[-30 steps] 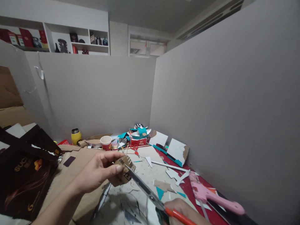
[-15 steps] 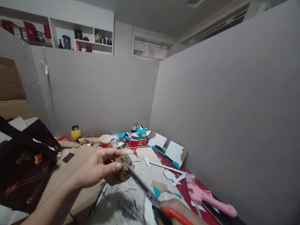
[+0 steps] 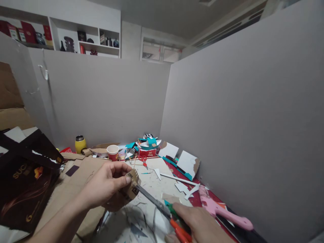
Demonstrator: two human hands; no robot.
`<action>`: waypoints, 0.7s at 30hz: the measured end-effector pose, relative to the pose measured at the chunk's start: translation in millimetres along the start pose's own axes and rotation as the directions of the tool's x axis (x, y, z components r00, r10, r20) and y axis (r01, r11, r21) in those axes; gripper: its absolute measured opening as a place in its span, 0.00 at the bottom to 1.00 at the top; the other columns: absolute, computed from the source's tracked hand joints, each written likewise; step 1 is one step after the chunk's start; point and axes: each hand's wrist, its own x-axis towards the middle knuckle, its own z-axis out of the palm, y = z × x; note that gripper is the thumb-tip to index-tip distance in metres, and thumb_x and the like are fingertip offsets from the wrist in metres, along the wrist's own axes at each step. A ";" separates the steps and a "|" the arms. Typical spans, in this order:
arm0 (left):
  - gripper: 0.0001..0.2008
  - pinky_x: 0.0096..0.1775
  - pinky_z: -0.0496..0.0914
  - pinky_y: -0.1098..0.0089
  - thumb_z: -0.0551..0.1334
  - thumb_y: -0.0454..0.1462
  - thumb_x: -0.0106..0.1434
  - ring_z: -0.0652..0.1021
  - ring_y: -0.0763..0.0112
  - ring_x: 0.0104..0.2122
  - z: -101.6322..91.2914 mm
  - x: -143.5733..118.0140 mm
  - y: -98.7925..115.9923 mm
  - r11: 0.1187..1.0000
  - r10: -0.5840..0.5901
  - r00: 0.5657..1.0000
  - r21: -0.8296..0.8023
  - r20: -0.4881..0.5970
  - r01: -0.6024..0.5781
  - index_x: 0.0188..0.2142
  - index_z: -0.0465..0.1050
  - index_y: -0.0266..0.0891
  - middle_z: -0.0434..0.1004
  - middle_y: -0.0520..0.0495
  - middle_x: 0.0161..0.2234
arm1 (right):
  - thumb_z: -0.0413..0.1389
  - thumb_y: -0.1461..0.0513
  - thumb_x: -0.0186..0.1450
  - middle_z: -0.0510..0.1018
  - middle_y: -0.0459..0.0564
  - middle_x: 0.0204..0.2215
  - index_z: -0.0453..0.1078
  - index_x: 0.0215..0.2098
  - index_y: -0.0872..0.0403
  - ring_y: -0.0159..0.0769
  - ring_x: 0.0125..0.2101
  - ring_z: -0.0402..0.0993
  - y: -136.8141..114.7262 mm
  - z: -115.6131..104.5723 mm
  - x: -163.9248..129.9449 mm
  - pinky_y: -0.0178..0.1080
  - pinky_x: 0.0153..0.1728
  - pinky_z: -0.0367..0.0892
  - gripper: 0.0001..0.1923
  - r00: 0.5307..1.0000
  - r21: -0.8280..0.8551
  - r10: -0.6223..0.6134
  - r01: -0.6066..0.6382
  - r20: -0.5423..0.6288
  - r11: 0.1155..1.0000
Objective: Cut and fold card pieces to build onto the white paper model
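Between thumb and fingers, my left hand (image 3: 111,182) pinches a small piece of brown corrugated cardboard (image 3: 130,192) with dark print and a ridged cut edge. My right hand (image 3: 194,219) grips a pair of scissors (image 3: 157,202) with orange and green handles at the lower middle. The blades point up and left, and their tips meet the cardboard's right edge close to my left thumb. Whether the blades are parted at the tips is hard to make out. Some of the right fingers are hidden behind the handles.
A pink glue gun (image 3: 225,212) lies to the right. White and teal scraps (image 3: 184,189) are strewn over the table. Farther back stand a paper cup (image 3: 112,153), a yellow bottle (image 3: 80,145) and red scissors (image 3: 143,160). A dark box (image 3: 27,182) and cardboard sheets (image 3: 86,168) are on the left.
The right hand has come up further into view, and the scissors' handles have risen with it. The cardboard has turned and shifted slightly left and down in my left hand.
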 end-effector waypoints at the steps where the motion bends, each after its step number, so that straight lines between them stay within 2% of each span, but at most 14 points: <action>1: 0.08 0.30 0.66 0.73 0.68 0.36 0.51 0.73 0.73 0.26 0.4 0.9 -1.7 1.000 0.007 1.000 0.013 -0.026 -0.007 0.32 0.76 0.38 0.76 0.50 0.26 | 0.55 0.50 0.59 0.76 0.49 0.27 0.67 0.28 0.52 0.37 0.24 0.68 2.2 1.2 1.6 0.35 0.24 0.59 0.14 1.000 -0.027 0.003 -0.003 0.002 1.000; 6: 0.06 0.29 0.65 0.72 0.67 0.36 0.51 0.72 0.72 0.25 4.1 5.3 -8.2 0.997 0.057 0.996 0.052 -0.073 -0.054 0.31 0.77 0.39 0.76 0.49 0.26 | 0.55 0.50 0.59 0.76 0.51 0.28 0.63 0.27 0.52 0.37 0.23 0.67 11.9 6.7 6.1 0.35 0.23 0.55 0.14 1.000 -0.105 0.015 -0.014 0.006 0.994; 12: 0.06 0.29 0.64 0.73 0.67 0.35 0.50 0.71 0.73 0.24 4.9 13.0 -16.8 0.999 0.040 0.991 0.018 -0.130 -0.038 0.30 0.77 0.39 0.75 0.50 0.25 | 0.55 0.51 0.60 0.74 0.48 0.23 0.61 0.25 0.52 0.36 0.22 0.68 22.3 14.2 9.9 0.34 0.23 0.56 0.15 0.989 -0.139 -0.045 0.025 -0.141 0.990; 17: 0.08 0.28 0.63 0.73 0.68 0.37 0.48 0.71 0.73 0.23 2.5 16.7 -19.2 0.999 -0.043 0.989 -0.029 -0.141 0.039 0.30 0.76 0.39 0.75 0.52 0.24 | 0.53 0.50 0.63 0.72 0.46 0.20 0.59 0.23 0.52 0.33 0.20 0.67 31.3 19.2 13.5 0.34 0.22 0.56 0.17 0.943 -0.195 -0.168 0.114 -0.289 0.974; 21: 0.08 0.30 0.63 0.72 0.68 0.37 0.46 0.71 0.73 0.25 4.6 19.1 -22.1 1.000 -0.017 0.982 -0.021 -0.188 0.013 0.29 0.76 0.39 0.75 0.51 0.25 | 0.54 0.50 0.63 0.71 0.45 0.19 0.59 0.22 0.52 0.32 0.18 0.66 32.2 21.4 16.8 0.33 0.21 0.54 0.18 0.917 -0.240 -0.206 0.126 -0.343 0.962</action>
